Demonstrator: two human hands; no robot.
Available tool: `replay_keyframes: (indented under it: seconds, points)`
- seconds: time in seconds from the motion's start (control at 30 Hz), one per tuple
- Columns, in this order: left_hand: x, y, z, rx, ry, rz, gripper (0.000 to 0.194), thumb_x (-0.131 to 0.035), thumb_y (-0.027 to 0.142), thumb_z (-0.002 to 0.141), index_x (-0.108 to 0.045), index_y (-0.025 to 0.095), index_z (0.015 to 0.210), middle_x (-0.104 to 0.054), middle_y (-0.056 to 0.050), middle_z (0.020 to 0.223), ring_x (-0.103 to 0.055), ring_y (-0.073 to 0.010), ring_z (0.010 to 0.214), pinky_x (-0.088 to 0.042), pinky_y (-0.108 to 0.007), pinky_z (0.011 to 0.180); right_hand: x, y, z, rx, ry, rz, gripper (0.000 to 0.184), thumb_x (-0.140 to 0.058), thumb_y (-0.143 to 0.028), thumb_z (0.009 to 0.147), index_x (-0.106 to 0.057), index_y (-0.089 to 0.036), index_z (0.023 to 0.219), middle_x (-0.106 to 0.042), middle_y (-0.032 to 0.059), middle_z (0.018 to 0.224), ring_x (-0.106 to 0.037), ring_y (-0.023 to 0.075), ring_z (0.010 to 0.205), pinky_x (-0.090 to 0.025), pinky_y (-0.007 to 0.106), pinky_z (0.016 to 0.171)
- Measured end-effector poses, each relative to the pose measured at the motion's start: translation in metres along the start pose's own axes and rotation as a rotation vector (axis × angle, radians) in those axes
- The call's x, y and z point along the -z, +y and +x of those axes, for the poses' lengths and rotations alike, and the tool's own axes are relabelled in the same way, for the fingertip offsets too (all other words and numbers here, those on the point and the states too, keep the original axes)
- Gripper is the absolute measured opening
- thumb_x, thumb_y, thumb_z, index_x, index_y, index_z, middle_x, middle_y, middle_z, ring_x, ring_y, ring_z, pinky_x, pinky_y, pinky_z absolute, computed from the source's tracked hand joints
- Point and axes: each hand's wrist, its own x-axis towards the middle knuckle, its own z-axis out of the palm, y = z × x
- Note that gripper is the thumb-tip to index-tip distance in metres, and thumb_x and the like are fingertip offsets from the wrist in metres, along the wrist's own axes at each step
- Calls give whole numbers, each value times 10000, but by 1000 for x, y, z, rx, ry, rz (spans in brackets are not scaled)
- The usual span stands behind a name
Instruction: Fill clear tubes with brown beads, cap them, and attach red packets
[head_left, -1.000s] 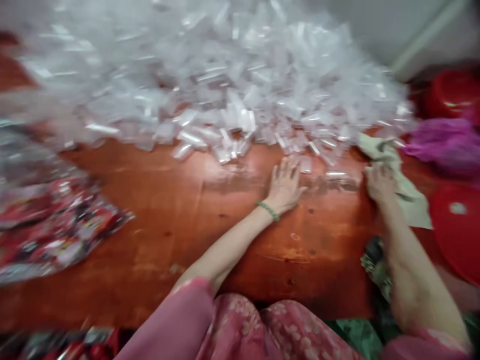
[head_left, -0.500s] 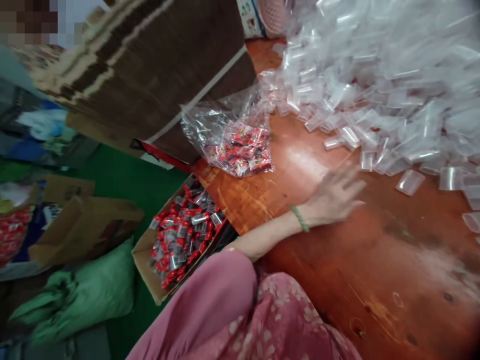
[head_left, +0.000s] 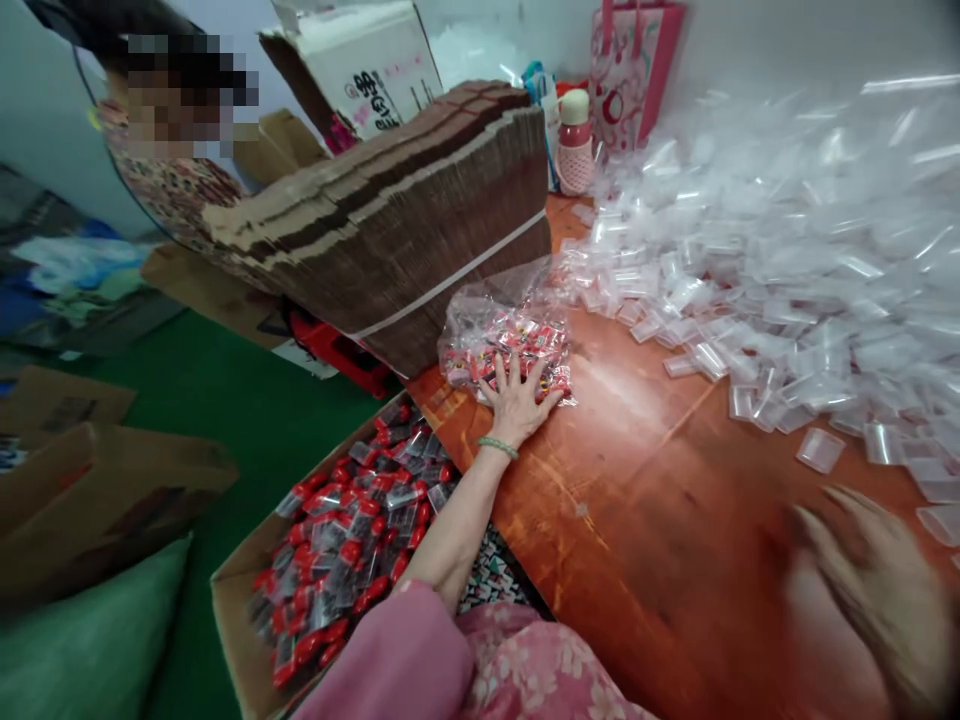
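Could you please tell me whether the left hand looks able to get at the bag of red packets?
Yes, most likely: the left hand has its fingers spread over the bag of red packets, and nothing seems to stand between them.

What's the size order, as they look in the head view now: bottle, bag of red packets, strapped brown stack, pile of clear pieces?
1. pile of clear pieces
2. strapped brown stack
3. bag of red packets
4. bottle
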Motion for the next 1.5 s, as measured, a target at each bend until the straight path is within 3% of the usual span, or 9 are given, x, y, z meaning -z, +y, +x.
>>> replay_keyframes:
  seconds: [0.13,0.3,0.43,0.57,0.7,0.87,1.0,1.13,1.5]
  points:
    - [2,-14,4,-9,14,-20,699,-605,678,922,-509,356,1535,-222,-130,1743,-104,-454,1621,-124,-846,1166,-47,-85,39,157,-156,280,730,-402,-756,958,-655,-146,1267,-693,220,1269,-682,331,1167,-545,535,1044]
    - [2,-22,5,-21,-31,-65,668,-633,627,929,-540,318,1513,-260,-145,1727,-74,-458,1619,-52,-856,1158,-137,-204,93,293,-375,329,799,-330,-633,1017,-408,-14,1517,-554,301,1469,-581,314,1332,-446,518,1139]
    - [-12,-27,10,-40,-11,-73,596,-636,318,960,-497,319,1540,-236,-126,1734,-30,-404,1636,9,-829,1176,-182,-244,104,369,-456,248,737,-377,-557,1024,-323,-85,1587,-412,259,1626,-391,339,1519,-229,654,1235]
    - [-10,-40,-14,-117,88,-110,676,-616,352,974,-389,245,1602,-188,-159,1744,-46,-391,1639,-77,-768,1229,-182,-237,97,461,-403,185,776,-336,-559,1032,-221,-89,1639,-336,262,1668,-327,351,1561,-285,652,1216]
    - [5,-102,-108,-190,260,-200,717,-479,546,1026,-293,199,1625,-272,-164,1716,-132,-311,1640,-202,-592,1302,-153,-208,42,423,-370,110,881,-329,-627,1018,-258,21,1611,-304,331,1651,-290,387,1571,-314,600,1225]
    - [0,-202,-278,198,254,-137,683,-458,471,1029,-358,65,1569,-324,-260,1666,-157,-332,1633,-178,-560,1320,-110,-193,-50,508,-429,-175,1002,-441,-780,930,-327,-60,1618,-263,303,1684,-237,456,1573,-160,705,1236]
    - [-22,-231,-361,595,79,-29,822,-491,506,979,-320,-26,1580,-178,-319,1701,-33,-425,1633,-38,-658,1294,-102,-197,-69,500,-419,-224,955,-438,-780,940,-347,-119,1623,-280,264,1693,-243,425,1575,-153,678,1243]
    - [-45,-235,-372,779,69,33,879,-468,504,977,-218,-40,1620,-81,-310,1722,-13,-441,1628,-8,-646,1292,-105,-198,-62,464,-407,-206,872,-442,-739,968,-394,-148,1607,-305,237,1692,-251,396,1578,-149,650,1253]
    - [-56,-247,-355,835,33,112,819,-420,499,991,-279,-12,1616,-67,-315,1721,-29,-440,1628,-19,-659,1281,-109,-199,-57,435,-335,-129,716,-522,-645,981,-520,-190,1533,-423,202,1642,-349,379,1542,-201,640,1245]
